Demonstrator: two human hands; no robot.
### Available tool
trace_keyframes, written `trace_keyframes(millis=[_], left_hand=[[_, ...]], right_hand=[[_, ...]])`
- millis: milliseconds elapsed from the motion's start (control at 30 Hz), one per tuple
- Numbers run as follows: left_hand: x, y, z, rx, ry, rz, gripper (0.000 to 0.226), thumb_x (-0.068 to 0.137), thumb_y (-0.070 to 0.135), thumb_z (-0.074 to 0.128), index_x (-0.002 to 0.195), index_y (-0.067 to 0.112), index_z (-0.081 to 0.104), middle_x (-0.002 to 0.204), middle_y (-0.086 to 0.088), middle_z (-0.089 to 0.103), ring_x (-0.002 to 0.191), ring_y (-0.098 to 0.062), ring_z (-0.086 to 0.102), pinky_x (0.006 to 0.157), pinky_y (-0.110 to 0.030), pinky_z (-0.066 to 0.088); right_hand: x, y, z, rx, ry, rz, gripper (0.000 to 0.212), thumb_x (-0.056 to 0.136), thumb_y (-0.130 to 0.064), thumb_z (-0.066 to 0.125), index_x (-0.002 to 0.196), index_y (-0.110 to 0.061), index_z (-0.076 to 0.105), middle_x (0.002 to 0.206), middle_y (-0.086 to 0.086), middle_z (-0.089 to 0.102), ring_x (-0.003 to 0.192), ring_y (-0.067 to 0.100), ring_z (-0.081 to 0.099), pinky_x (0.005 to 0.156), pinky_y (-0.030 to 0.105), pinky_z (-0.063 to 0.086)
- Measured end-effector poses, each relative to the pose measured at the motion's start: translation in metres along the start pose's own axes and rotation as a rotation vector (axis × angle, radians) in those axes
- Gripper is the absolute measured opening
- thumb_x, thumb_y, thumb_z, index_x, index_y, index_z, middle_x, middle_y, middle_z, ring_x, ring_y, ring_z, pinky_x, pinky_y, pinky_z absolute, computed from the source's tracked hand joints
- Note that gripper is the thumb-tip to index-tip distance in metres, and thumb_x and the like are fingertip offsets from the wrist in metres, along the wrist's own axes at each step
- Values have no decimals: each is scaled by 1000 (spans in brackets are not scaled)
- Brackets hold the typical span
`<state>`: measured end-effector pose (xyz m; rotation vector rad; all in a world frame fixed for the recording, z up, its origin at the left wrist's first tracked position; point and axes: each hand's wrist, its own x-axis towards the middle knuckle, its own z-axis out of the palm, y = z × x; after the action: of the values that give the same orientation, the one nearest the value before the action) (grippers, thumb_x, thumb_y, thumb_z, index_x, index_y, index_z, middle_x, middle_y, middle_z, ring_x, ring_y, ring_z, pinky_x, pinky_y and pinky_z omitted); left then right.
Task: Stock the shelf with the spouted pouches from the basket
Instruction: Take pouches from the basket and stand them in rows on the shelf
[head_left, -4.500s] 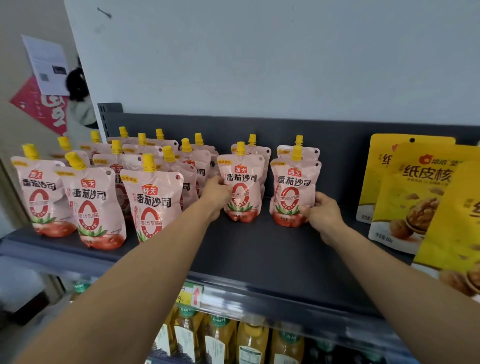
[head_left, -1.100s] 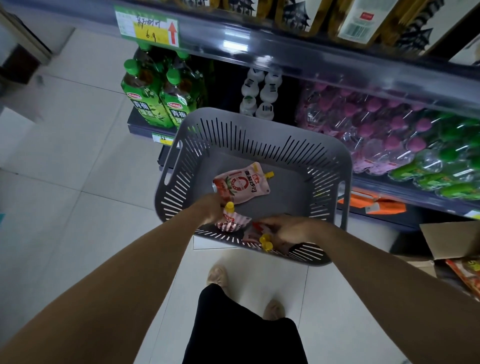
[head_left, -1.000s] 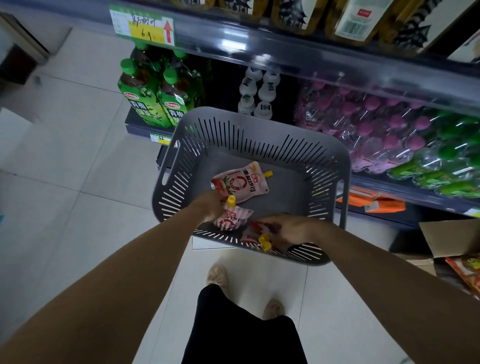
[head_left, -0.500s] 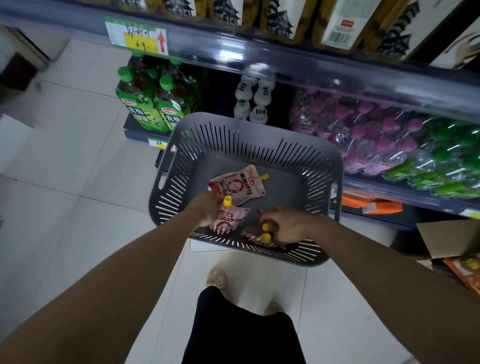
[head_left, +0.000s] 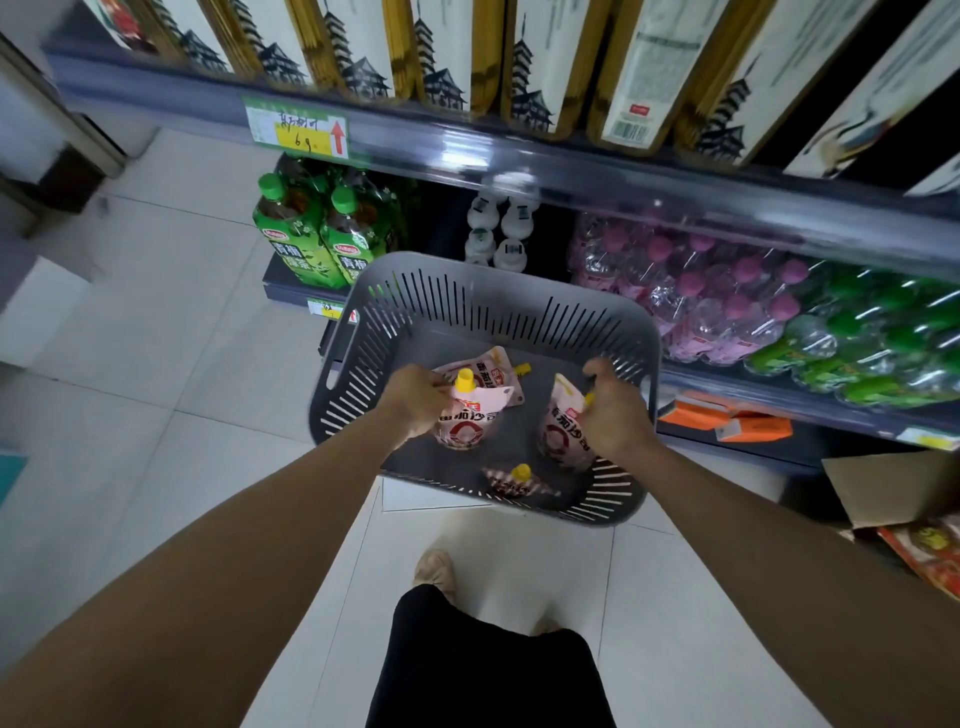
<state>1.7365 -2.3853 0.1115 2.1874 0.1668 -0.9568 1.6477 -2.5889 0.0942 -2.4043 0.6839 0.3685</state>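
Observation:
A grey slotted basket stands on the floor in front of the low shelves. My left hand grips a pink pouch with a yellow spout and holds it upright above the basket floor. My right hand grips a second pink pouch by its top. Behind the left-hand pouch another pouch lies flat on the basket floor. One more pouch lies near the basket's front wall. The pouch shelf itself is out of view.
A shelf edge with a green and yellow price tag runs across the top. Below it stand green tea bottles, small white bottles and pink and green-capped bottle packs. An open cardboard box sits at right. My feet stand on pale floor tiles.
Both hands closed on pouches low in the basket and have lifted them. The right hand rose toward the basket's right wall, leaving one pouch near the front wall.

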Motion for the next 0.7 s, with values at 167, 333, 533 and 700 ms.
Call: trace_keyframes(millis=[167, 333, 533, 700], left_hand=[[-35, 45, -26, -296, -29, -2, 35, 85, -5, 59, 119, -9, 55, 119, -24, 62, 107, -35, 62, 84, -42, 55], [-88, 93, -69, -533, 2, 52, 28, 86, -9, 55, 113, -6, 56, 107, -15, 61, 101, -26, 63, 54, -23, 58], [-152, 149, -127, -614, 42, 261, 19, 83, -5, 59, 101, 3, 60, 98, -4, 63, 77, -14, 65, 52, -21, 58], [-199, 193, -166, -552, 92, 464, 13, 82, 4, 66, 80, 16, 60, 80, 1, 66, 64, -9, 68, 48, -18, 55]], right_hand=[[-10, -43, -52, 295, 40, -22, 32, 72, 4, 69, 103, -3, 65, 95, 11, 65, 85, 19, 56, 67, 22, 41], [-46, -89, -122, 492, 27, -100, 11, 74, 5, 68, 78, 8, 58, 75, 13, 56, 73, 19, 52, 59, 22, 44], [-88, -151, -205, 467, 76, -269, 12, 80, 3, 64, 83, 12, 58, 75, 10, 48, 72, 16, 42, 65, 27, 34], [-124, -196, -265, 474, 208, -383, 5, 81, 5, 62, 81, 5, 57, 75, 9, 54, 75, 17, 48, 70, 30, 40]])
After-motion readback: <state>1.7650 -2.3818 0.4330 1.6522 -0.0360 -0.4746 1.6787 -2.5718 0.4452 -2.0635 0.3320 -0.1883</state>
